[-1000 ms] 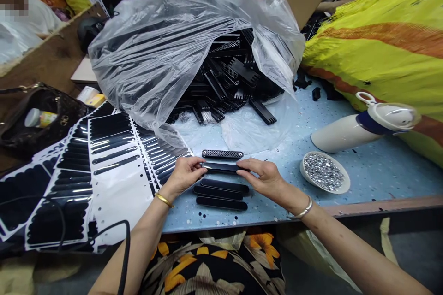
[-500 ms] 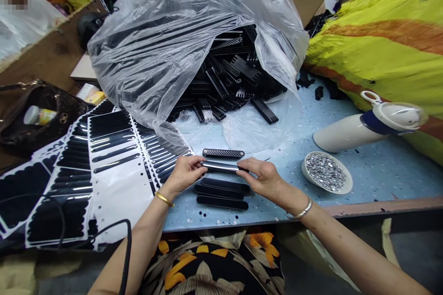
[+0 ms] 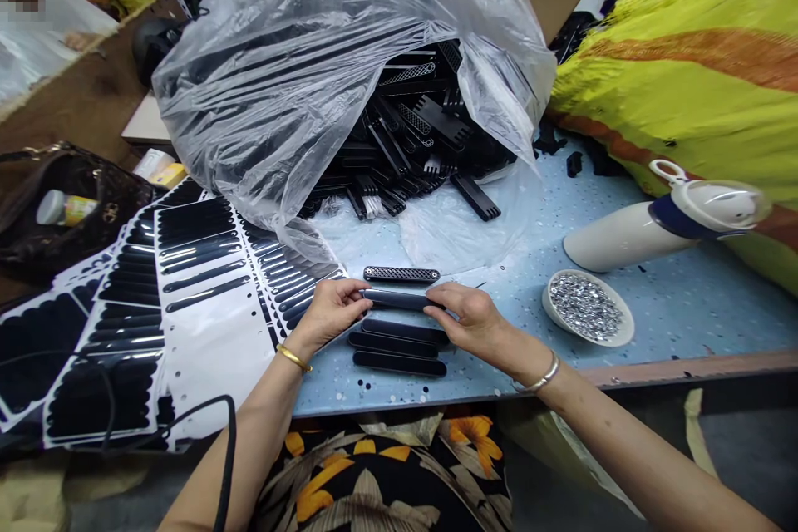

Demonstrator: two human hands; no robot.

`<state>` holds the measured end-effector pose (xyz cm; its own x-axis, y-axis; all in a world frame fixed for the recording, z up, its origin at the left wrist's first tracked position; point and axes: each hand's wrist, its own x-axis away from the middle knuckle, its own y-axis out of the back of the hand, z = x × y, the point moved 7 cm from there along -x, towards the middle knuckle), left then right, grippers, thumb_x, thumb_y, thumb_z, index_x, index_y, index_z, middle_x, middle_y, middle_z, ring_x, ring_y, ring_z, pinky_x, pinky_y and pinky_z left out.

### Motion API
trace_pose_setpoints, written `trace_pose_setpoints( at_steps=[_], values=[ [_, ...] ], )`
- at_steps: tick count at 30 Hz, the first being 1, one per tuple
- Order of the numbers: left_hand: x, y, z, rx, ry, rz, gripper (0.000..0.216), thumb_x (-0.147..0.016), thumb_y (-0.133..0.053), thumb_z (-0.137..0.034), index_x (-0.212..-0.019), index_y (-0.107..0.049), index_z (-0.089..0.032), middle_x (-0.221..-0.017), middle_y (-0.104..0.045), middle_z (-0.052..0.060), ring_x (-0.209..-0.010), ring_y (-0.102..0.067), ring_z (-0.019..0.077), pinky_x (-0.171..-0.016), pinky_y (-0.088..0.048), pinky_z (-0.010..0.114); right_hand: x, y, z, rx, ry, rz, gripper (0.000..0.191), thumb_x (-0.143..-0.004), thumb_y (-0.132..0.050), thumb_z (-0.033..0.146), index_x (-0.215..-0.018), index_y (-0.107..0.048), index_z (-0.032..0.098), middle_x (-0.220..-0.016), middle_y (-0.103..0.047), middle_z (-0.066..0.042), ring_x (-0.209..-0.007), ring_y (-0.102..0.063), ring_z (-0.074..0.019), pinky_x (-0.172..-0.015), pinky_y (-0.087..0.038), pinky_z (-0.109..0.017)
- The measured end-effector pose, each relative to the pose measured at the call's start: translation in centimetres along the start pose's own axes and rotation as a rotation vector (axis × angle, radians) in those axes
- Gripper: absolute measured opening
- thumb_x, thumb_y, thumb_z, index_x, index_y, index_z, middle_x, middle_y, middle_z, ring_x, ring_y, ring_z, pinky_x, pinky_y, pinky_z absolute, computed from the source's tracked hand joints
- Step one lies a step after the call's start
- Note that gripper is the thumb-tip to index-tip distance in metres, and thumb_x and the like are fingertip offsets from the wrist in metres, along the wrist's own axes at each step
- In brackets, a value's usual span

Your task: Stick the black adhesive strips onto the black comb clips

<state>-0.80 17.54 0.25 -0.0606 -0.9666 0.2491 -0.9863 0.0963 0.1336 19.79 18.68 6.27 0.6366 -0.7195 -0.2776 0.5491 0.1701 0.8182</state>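
Between my two hands is a flat black strip with rounded ends (image 3: 396,300), held level just above the table. My left hand (image 3: 332,312) pinches its left end between thumb and fingers. At the other end my right hand (image 3: 469,317) grips it the same way. Just beyond lies a black piece with a mesh-patterned face (image 3: 401,274) and a small screw or hole at each end. Nearer me, several smooth black strips (image 3: 399,363) lie side by side, one partly behind my right fingers.
A clear plastic bag (image 3: 268,75) spills black slotted parts (image 3: 436,125) at the back. Sheets of black stickers (image 3: 199,266) cover the left. On the right are a bowl of small silvery pieces (image 3: 586,309), a white bottle (image 3: 614,237) and a yellow sack (image 3: 692,58).
The held strip has tilted slightly, so its broad dark face shows more and the bright glare on it is gone. Both hands keep their grip in nearly the same place.
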Motion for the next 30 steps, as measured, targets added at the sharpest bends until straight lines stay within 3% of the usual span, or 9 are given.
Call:
trace_pose_setpoints(
  at_steps=[9, 19, 30],
  values=[
    [0.0, 0.0, -0.1, 0.016, 0.004, -0.005, 0.025, -0.068, -0.07, -0.023, -0.09, -0.073, -0.01, -0.054, -0.063, -0.002, -0.046, -0.061, 0.0114, -0.047, -0.046, 0.02, 0.0, -0.2, 0.0, 0.01, -0.007, 0.019, 0.012, -0.088, -0.057, 0.015, -0.089, -0.069, 0.017, -0.084, -0.07, -0.009, -0.076, -0.067, -0.022, -0.07, -0.057, -0.034],
    [-0.3, 0.0, -0.1, 0.077, 0.129, -0.086, 0.019, -0.067, -0.071, -0.03, -0.073, -0.073, -0.012, -0.048, -0.061, -0.001, -0.04, -0.058, 0.0102, -0.04, -0.044, 0.017, 0.0, -0.4, -0.4, 0.003, -0.045, 0.043, 0.01, -0.088, -0.06, 0.015, -0.086, -0.07, 0.016, -0.085, -0.071, -0.009, -0.076, -0.067, -0.0209, -0.071, -0.056, -0.033],
    [-0.2, 0.3, -0.2, 0.096, 0.149, -0.108, 0.025, -0.061, -0.075, -0.032, -0.073, -0.075, -0.01, -0.047, -0.064, 0.001, -0.041, -0.06, 0.0113, -0.039, -0.045, 0.017, 0.9, -0.8, -2.4, -0.173, -0.11, -0.045, 0.013, -0.089, -0.065, 0.026, -0.091, -0.074, 0.017, -0.085, -0.074, -0.007, -0.078, -0.07, -0.0187, -0.073, -0.057, -0.03]
  ],
)
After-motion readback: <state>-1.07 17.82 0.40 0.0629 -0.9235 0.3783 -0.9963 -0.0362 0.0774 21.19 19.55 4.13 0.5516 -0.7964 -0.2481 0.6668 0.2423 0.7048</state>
